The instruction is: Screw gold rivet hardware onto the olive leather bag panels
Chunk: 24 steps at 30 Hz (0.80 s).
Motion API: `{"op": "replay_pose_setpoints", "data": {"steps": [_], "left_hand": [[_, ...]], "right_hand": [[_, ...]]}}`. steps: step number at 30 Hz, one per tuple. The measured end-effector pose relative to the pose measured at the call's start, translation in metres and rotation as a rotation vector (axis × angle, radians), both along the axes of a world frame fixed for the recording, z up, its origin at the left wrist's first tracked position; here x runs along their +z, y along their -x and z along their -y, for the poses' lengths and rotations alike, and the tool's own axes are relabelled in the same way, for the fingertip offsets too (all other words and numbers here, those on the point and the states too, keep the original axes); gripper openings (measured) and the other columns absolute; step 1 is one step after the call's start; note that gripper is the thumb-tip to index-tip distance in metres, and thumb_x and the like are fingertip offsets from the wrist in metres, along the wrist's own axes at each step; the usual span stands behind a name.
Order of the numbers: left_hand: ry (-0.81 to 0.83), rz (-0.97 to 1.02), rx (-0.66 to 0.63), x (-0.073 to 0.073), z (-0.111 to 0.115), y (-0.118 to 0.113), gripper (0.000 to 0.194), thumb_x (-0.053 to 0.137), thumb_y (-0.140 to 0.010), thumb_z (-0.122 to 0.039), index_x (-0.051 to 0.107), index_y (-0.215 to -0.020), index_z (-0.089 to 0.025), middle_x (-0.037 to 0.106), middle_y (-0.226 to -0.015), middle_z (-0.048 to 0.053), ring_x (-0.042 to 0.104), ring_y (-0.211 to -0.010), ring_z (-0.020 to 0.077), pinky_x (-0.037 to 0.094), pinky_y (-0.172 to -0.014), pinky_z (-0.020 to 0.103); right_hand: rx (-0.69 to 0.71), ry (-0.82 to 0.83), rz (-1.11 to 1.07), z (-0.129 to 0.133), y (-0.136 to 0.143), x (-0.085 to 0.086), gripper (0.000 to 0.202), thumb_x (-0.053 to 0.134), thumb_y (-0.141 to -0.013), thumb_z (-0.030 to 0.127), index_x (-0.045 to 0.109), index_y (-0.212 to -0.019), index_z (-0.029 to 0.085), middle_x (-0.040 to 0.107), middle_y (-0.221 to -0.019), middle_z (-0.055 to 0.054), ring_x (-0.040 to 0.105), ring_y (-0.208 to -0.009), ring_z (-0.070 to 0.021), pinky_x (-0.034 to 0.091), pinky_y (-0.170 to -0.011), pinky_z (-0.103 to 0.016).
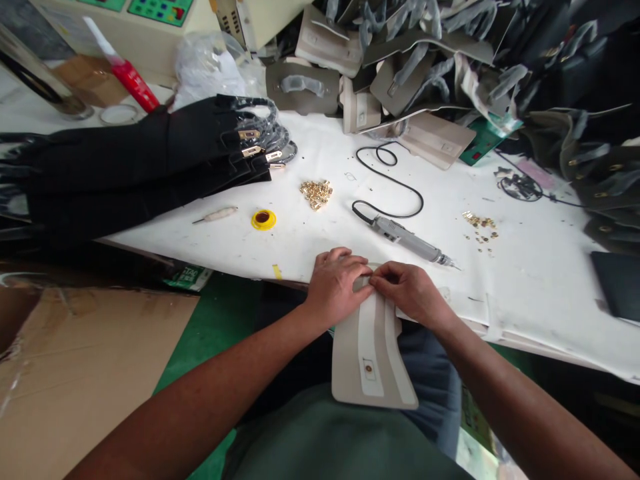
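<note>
A beige bag panel (347, 363) with pale strips hangs over the table's front edge toward my lap. Near its lower end is a small round brass-coloured fitting (369, 368) on a white patch. My left hand (336, 285) grips the panel's upper end, its thumb pressed on the surface. Thumb and index finger of my right hand (411, 288) are pinched together at the same spot, beside the left thumb; whatever they hold is too small to make out. Just beyond the hands lies a grey electric screwdriver (407, 240) with a black cord.
On the white table (310, 247) are a pile of gold fittings (317, 194), scattered small brass parts (483, 227), a yellow tape roll (263, 219) and an awl (216, 215). Black bag pieces (130, 150) lie left; beige bag parts (310, 87) are heaped behind. A cardboard box (90, 360) stands lower left.
</note>
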<state>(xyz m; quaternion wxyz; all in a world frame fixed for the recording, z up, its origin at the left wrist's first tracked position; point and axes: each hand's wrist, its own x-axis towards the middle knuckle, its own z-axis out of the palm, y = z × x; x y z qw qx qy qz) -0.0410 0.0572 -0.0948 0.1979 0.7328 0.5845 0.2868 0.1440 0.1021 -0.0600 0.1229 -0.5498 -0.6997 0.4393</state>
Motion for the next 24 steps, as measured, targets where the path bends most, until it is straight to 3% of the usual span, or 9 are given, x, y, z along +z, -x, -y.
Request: {"op": "replay_pose_setpoints", "data": {"steps": [12,20,24], "left_hand": [[0.041,0.003,-0.011,0.003,0.000,0.001,0.025,0.078,-0.085,-0.039,0.075,-0.108,-0.029,0.075,-0.128,0.000,0.051,-0.132,0.0300,0.037,-0.111,0.051],[0.050,-0.020,0.005,0.006,-0.001,0.000,0.022,0.079,-0.084,-0.034,0.076,-0.105,-0.030,0.075,-0.128,0.000,0.052,-0.131,0.0308,0.039,-0.109,0.052],[0.049,-0.045,0.014,0.014,0.001,-0.002,0.023,0.081,-0.081,-0.030,0.078,-0.103,-0.029,0.076,-0.125,0.001,0.055,-0.127,0.0310,0.043,-0.106,0.052]], "right_hand": [[-0.035,0.242,-0.041,-0.017,0.001,-0.001,0.018,0.070,-0.078,0.037,0.069,-0.078,0.018,0.062,-0.056,0.003,0.052,-0.054,-0.0125,0.040,-0.052,-0.024],[-0.019,0.141,-0.128,-0.011,-0.001,-0.003,0.021,0.067,-0.081,0.039,0.071,-0.078,0.019,0.060,-0.056,0.004,0.050,-0.053,-0.0117,0.038,-0.053,-0.024],[-0.029,0.121,-0.217,-0.001,-0.005,-0.009,0.026,0.063,-0.085,0.042,0.071,-0.079,0.018,0.058,-0.055,0.004,0.047,-0.051,-0.0116,0.037,-0.053,-0.025]]}}
